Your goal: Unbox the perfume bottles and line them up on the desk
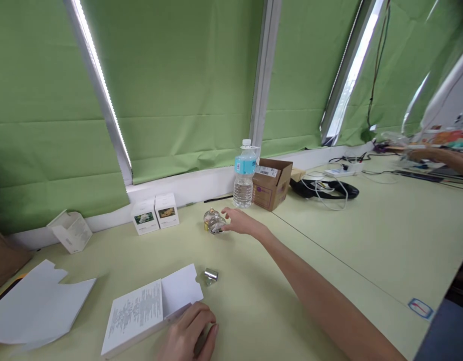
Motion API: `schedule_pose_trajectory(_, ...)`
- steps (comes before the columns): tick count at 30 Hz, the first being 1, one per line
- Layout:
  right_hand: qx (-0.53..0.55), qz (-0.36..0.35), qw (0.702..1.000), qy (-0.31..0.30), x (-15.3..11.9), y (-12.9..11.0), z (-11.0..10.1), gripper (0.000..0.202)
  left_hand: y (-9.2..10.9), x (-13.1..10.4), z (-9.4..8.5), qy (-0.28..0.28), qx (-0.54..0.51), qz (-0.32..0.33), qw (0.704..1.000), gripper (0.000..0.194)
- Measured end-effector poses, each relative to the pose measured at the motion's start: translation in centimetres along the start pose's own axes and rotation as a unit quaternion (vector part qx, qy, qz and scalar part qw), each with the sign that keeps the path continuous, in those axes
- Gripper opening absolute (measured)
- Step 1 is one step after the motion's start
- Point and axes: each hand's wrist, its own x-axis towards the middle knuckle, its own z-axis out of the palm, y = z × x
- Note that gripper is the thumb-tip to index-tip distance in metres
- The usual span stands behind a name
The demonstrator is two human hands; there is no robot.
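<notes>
My right hand (239, 221) reaches across the table, thumb and fingers closed around the side of a small clear glass jar (216, 225). Right behind that jar is another small ornate glass jar (210, 214) with a gold-coloured knob and gold at its side. My left hand (189, 333) rests loosely curled at the near edge, thumb apart from the fingers, with nothing seen in it. Beside it lies a flat white box (135, 316) with its white flap (181, 287) folded out. A short silver cylinder (211, 274) lies just beyond the flap, a small clear piece against it.
Two small white picture boxes (145, 225) and an opened white carton (71, 233) stand along the wall. A water bottle (245, 175) and cardboard box (271, 188) stand behind my right hand. White paper (35, 306) lies left; a black pouch with cables (325, 189), right. Another person's arm (442, 156) shows far right.
</notes>
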Motion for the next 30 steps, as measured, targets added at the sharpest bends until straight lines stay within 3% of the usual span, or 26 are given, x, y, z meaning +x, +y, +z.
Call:
schedule_pose_trajectory(5,-0.034,-0.019,0.996,-0.074,-1.6,-2.4,-0.8,0.026,0.1,0.0,-0.1,0.001,0.002,0.007,1.000,0.020)
schedule_pose_trajectory(9,-0.037,-0.067,0.981,-0.177,-3.4,-6.0,1.4,0.033,0.0,0.0,-0.1,0.013,0.011,0.022,1.000,0.017)
schedule_pose_trajectory(13,-0.058,-0.088,0.971,-0.214,-4.4,-8.0,3.7,0.032,-0.2,-0.1,-0.1,0.011,0.018,0.029,0.999,0.016)
schedule_pose_trajectory(19,-0.075,-0.113,0.977,-0.165,-3.8,-6.9,3.9,0.002,-0.2,-0.1,-0.1,0.002,0.021,0.026,0.999,0.017)
schedule_pose_trajectory(26,-0.100,-0.110,0.988,-0.043,-2.0,-4.7,1.8,0.015,-0.2,-0.1,-0.2,-0.002,0.022,0.031,0.999,0.016)
schedule_pose_trajectory(30,-0.124,-0.112,0.986,-0.007,-1.6,-4.5,2.1,0.016,-0.2,0.0,-0.2,0.003,0.027,0.039,0.999,0.015)
